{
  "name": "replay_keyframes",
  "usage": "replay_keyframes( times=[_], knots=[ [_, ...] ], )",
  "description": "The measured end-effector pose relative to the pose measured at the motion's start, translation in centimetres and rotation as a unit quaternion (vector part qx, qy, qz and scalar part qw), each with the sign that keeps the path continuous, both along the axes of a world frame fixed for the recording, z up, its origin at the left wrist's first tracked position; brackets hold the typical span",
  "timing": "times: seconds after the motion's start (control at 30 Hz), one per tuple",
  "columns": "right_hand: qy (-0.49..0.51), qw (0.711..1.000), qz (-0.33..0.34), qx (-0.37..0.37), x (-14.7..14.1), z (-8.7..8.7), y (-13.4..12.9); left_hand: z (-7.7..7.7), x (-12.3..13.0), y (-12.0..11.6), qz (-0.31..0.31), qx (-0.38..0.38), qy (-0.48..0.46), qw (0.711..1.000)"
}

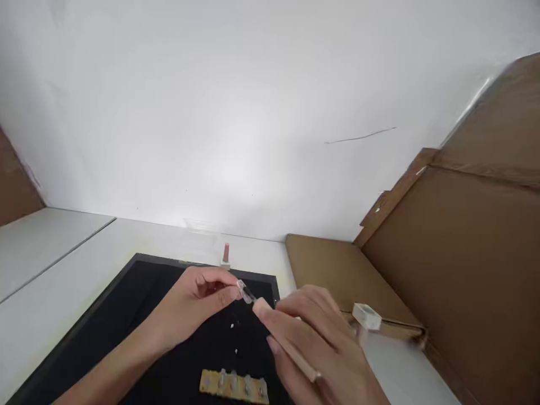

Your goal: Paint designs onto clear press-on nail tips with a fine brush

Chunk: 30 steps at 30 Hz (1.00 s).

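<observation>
My left hand (198, 304) pinches a small clear piece (243, 290) between thumb and forefinger, above a black mat (169, 281). Coming from the right, my right hand (324, 343) grips a pale pink-handled brush (291, 351). The brush's dark, thin tip meets or overlaps the clear piece. Below the hands, a yellow strip (211, 381) lies on the mat, bearing several small clear pieces. Two tiny white bits rest on the mat between the strip and my hands.
A small bottle with a pink cap (226, 253) stands behind the mat. To the right are a flat cardboard piece (333, 264), a whitish block-shaped object (367, 316) and a tall cardboard wall (476, 242). A white wall (211, 112) rises behind.
</observation>
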State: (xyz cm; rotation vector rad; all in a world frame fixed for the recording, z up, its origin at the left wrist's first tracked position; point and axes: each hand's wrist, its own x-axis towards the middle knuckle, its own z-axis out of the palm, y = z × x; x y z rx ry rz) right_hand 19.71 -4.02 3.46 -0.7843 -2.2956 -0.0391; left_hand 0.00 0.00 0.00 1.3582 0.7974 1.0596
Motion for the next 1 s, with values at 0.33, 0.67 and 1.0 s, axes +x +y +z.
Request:
replay_keyframes(
  times=[0.33,0.67,1.0],
  knots=[
    [0.022,1.000,0.008,0.013,0.16,0.23,-0.02,-0.05,0.28,0.19,0.000,-0.008,-0.003,1.000],
    [0.023,1.000,-0.002,0.017,0.18,0.18,0.01,-0.06,0.21,0.27,-0.006,-0.006,-0.007,1.000],
    [0.022,1.000,-0.003,0.007,0.15,0.14,-0.08,-0.06,0.11,0.20,-0.011,0.005,-0.008,1.000]
  ],
)
